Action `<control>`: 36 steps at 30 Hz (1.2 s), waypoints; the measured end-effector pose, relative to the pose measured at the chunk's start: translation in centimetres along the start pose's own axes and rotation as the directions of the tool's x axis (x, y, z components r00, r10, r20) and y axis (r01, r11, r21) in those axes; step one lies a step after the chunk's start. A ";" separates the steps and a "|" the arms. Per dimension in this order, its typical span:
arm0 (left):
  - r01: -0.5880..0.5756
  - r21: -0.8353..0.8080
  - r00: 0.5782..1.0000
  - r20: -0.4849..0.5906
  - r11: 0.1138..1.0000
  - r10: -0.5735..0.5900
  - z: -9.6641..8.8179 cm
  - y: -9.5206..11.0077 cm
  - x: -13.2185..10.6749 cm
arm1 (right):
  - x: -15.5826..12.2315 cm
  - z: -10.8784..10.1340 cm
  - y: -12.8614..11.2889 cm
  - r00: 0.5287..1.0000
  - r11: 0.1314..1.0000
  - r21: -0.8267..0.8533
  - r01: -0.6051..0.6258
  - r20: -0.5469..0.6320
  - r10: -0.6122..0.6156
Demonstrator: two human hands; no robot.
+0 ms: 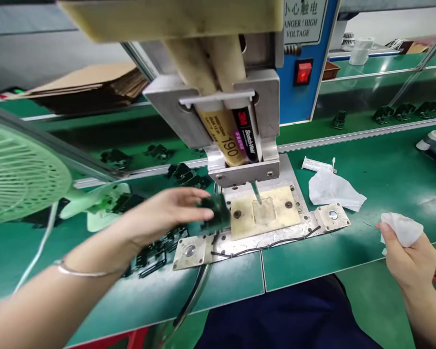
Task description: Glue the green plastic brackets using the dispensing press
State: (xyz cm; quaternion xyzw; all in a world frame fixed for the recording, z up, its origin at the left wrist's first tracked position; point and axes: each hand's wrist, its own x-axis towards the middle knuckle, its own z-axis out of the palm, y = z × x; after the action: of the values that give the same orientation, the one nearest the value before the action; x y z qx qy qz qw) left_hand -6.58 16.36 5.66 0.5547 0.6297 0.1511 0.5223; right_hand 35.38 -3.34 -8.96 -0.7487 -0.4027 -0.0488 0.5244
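Observation:
My left hand (183,211) grips a dark black part (218,212), blurred by motion, just left of the cream fixture plate (245,220). In my right hand (409,254) is a crumpled white tissue (403,229), held near the right front of the bench. Above the plate, a nozzle tip (256,192) points down at its shallow recess. The nozzle hangs from a metal holder with a two-barrel Scotch-Weld adhesive cartridge (236,135). More black parts (160,252) lie in a pile beneath my left forearm.
A green fan (22,169) stands at the left. Round metal buttons (190,250) flank the fixture. Another white tissue (334,189) and a clear syringe-like piece (317,165) lie to the right. A blue box with a lit red switch (303,72) and stacked cardboard (90,85) are behind.

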 end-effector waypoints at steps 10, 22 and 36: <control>-0.124 -0.211 0.976 0.151 0.970 0.157 10.0 -1.8 2.1 | 0.1 -0.6 -0.9 1.000 1.000 0.017 -0.021 -0.022 0.021; -0.464 0.364 0.868 0.006 0.807 0.496 9.7 -1.8 2.4 | 1.2 4.0 -1.8 0.978 0.979 0.020 -0.204 0.056 0.203; -0.332 0.273 0.842 -0.345 0.903 0.414 5.4 -7.4 -1.9 | 0.8 7.6 -3.1 0.877 0.875 0.191 -0.445 0.293 0.381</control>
State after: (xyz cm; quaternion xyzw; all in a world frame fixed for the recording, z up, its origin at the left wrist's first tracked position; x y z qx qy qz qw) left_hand -6.40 10.18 -1.30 0.6752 0.6133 0.2941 0.2855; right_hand 31.24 3.80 -9.63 -0.7448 -0.2970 0.2102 0.5593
